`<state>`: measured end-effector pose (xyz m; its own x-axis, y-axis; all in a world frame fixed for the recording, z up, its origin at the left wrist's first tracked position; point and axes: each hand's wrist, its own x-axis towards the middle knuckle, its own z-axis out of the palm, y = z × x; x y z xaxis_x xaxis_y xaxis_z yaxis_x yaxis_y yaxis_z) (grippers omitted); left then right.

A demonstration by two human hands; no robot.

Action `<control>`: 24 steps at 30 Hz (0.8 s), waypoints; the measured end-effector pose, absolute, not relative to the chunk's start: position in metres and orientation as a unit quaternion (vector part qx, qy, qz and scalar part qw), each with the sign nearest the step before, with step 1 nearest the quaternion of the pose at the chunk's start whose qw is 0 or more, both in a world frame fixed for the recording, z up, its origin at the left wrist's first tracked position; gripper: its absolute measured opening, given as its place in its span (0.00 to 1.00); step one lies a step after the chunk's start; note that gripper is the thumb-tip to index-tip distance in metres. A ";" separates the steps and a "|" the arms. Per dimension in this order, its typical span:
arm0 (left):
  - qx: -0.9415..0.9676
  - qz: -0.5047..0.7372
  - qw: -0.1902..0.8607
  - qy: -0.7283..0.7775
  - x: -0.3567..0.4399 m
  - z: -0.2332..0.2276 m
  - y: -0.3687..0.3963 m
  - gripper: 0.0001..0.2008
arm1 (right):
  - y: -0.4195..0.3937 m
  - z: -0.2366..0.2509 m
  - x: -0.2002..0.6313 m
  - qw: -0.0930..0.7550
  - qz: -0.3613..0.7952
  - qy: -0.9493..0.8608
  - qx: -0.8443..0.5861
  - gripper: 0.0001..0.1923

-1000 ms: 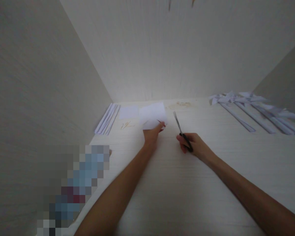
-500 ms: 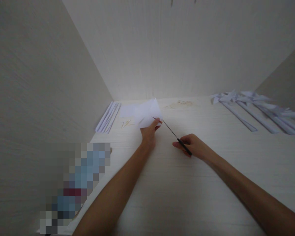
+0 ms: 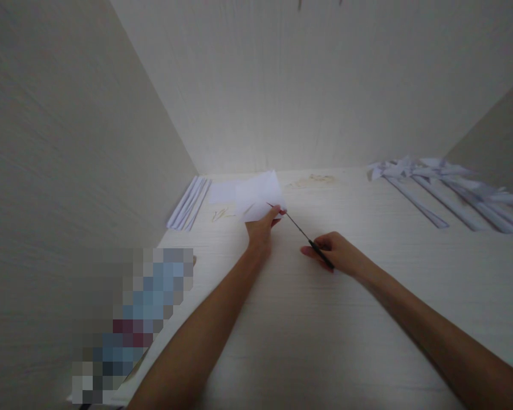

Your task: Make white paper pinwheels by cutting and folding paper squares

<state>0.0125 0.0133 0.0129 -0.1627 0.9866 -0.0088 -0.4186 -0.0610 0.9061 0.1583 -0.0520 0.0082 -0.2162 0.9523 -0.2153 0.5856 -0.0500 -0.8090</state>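
Observation:
My left hand pinches a white sheet of paper at its lower right edge, thumb on top. A thin dark line shows on the sheet just beyond the thumb; I cannot tell whether it is a slit or something thin. My right hand grips the black handle of a thin screwdriver-like tool. Its slender metal shaft slants up to the left, and the end meets the paper's edge beside my left fingertips. Whether the tip pierces the sheet is hidden.
Rolled paper sticks lie at the left, beside another flat sheet and thin toothpick-like pieces. Paper pinwheels on sticks lie at the right. A pixelated blue patch covers the lower left. Walls enclose the white surface.
My left hand and the paper have shifted slightly to the right, closer against the tool's tip. My right hand stays almost in place.

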 end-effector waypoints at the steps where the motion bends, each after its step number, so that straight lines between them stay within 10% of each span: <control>1: 0.343 0.641 0.550 0.411 0.013 0.013 0.013 0.06 | -0.052 0.008 0.158 0.218 0.426 -0.654 -0.586 0.23; 24: 0.311 0.659 0.566 0.386 0.014 0.011 0.015 0.07 | -0.052 0.007 0.160 0.223 0.413 -0.667 -0.578 0.24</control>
